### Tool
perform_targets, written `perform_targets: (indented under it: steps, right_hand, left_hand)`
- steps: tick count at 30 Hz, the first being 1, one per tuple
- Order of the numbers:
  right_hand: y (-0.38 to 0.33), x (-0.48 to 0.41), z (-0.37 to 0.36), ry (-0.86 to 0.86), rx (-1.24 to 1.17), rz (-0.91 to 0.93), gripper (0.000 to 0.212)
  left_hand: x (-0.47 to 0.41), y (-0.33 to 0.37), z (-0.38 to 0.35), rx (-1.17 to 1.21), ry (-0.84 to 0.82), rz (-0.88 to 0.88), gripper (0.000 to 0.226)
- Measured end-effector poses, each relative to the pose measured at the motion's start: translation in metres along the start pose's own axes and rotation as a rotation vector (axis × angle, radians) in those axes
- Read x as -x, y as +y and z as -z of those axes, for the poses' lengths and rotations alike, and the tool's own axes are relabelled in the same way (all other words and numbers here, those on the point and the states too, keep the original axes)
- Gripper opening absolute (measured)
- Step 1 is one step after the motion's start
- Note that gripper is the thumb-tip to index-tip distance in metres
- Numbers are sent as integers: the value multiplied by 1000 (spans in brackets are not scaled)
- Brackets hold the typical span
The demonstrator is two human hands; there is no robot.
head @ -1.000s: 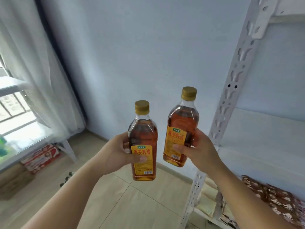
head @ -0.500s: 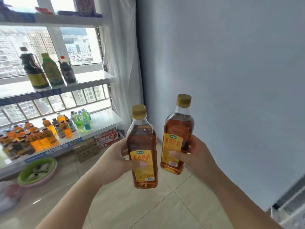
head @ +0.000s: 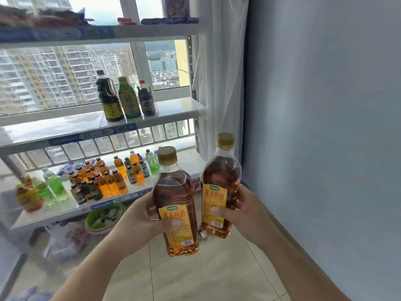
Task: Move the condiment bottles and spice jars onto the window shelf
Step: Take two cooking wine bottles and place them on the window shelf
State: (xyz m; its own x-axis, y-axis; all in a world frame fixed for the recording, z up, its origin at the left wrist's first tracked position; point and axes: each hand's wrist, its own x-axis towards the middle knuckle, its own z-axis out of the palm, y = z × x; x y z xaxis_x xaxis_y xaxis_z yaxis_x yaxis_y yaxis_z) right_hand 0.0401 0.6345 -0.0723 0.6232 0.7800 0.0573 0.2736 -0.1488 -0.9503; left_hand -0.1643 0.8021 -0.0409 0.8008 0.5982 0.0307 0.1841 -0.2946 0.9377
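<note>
My left hand (head: 141, 216) grips an amber cooking-wine bottle (head: 174, 192) with a gold cap and yellow label, held upright. My right hand (head: 245, 210) grips a matching amber bottle (head: 221, 179), a little higher and to the right. Both bottles hang in the air in front of the window shelf (head: 173, 108), which is white and sits at mid height of the rack. On that shelf stand a dark soy-sauce jug (head: 108, 98), a green bottle (head: 128, 98) and a small dark bottle (head: 146, 101), left of a bare stretch.
The lower shelf (head: 65, 210) holds several orange, green and dark drink bottles. The top shelf (head: 130, 31) carries packets and a box. A green basin (head: 104, 218) and white bags lie on the floor below. A white curtain (head: 221, 83) and a blue wall (head: 325, 127) stand at right.
My view has swung left from the blue wall to face the window rack, which has come closer. Both hands have kept hold of their bottles in front of me.
</note>
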Motion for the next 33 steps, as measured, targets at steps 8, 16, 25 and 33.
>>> perform_targets:
  steps: [8,16,25,33]
  right_hand:
    - [-5,-143,-14,-81,-17,27,43]
    - [-8,-275,-58,-161,-107,50,40]
    - [-24,-428,-109,-66,-74,68,41]
    - [-29,-535,-124,-23,-82,116,38]
  left_hand:
    - [-101,-19,45,12,124,14,68]
    - [-196,-55,107,-4,211,61,49]
    - [-348,-80,199,-53,166,39,45]
    - [-456,-81,236,-62,183,21,45]
